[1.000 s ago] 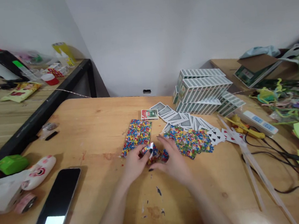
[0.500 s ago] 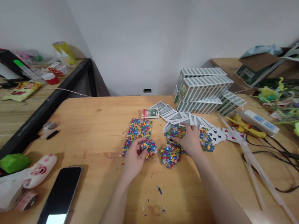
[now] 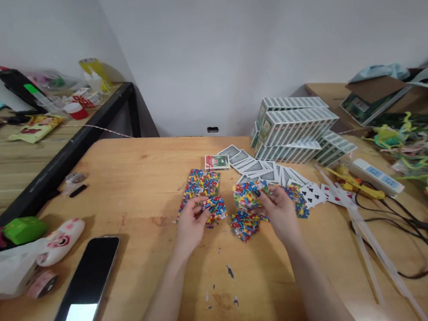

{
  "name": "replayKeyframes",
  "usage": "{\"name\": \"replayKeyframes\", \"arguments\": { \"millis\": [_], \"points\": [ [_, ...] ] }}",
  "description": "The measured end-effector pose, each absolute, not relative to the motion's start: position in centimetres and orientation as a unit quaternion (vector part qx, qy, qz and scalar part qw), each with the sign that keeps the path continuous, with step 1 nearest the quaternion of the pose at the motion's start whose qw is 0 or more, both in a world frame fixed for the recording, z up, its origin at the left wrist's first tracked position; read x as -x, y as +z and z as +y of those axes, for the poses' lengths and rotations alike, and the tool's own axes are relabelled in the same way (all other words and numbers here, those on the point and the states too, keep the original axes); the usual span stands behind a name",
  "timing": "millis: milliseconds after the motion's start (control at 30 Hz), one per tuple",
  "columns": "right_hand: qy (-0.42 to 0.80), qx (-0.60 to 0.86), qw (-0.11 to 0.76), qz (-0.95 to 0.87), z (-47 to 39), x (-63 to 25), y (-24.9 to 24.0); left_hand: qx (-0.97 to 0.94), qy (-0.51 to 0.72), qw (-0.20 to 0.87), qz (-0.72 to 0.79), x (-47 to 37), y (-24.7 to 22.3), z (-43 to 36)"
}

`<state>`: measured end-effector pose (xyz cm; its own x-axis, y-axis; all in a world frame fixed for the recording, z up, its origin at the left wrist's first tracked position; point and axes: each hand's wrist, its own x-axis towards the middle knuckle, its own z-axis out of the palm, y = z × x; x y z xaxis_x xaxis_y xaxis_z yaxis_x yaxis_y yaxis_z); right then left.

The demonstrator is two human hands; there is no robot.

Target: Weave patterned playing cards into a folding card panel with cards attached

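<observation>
My left hand (image 3: pixel 192 225) pinches a small jigsaw puzzle section (image 3: pixel 215 209) with a busy red, blue and yellow print. Beyond it, a larger patterned section (image 3: pixel 198 184) lies flat on the table. My right hand (image 3: pixel 279 212) is closed on another patterned puzzle section (image 3: pixel 249 195), lifted and tilted toward me. Below that piece a further patterned section (image 3: pixel 244 226) rests on the wood. One more patterned section (image 3: pixel 299 202) shows to the right of my right hand, partly hidden by it.
Behind the hands lie spread playing cards (image 3: pixel 253 166) and a card box (image 3: pixel 217 162). Striped card boxes (image 3: pixel 297 125) are stacked at the back. A phone (image 3: pixel 85 288) lies left; a power strip (image 3: pixel 376 177), cables and clear plastic strips (image 3: pixel 369 235) lie right.
My right hand has picked up a patterned puzzle section from the table and tilted it upright. My left hand keeps its piece in nearly the same place. The view has shifted slightly.
</observation>
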<state>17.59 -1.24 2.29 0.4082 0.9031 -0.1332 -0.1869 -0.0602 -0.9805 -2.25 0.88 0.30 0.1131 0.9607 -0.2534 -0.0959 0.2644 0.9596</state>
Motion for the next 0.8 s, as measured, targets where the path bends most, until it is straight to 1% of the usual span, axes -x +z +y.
{"name": "replayKeyframes", "arguments": {
  "millis": [33,133,367,567,667,800],
  "points": [
    [0.47,0.556,0.615,-0.304,-1.5,-16.9,2.0,-0.425,0.431,0.612,0.509,2.2,0.3,0.9],
    [0.486,0.532,0.631,-0.286,-2.0,-15.7,1.1,-0.418,0.432,0.613,0.513,2.2,0.4,0.9],
    [0.481,0.525,0.65,-0.266,-2.4,-15.3,0.1,-0.425,0.428,0.62,0.502,2.1,0.4,0.7],
    [0.539,0.525,0.585,-0.302,-2.8,-14.4,0.4,-0.43,0.437,0.604,0.509,1.6,0.5,0.5],
    [0.543,0.529,0.568,-0.319,-3.1,-14.4,0.4,-0.431,0.456,0.58,0.519,1.4,0.5,0.3],
    [0.547,0.549,0.514,-0.367,-3.6,-14.8,0.2,-0.452,0.489,0.525,0.53,1.0,0.2,0.1]
  ]
}}
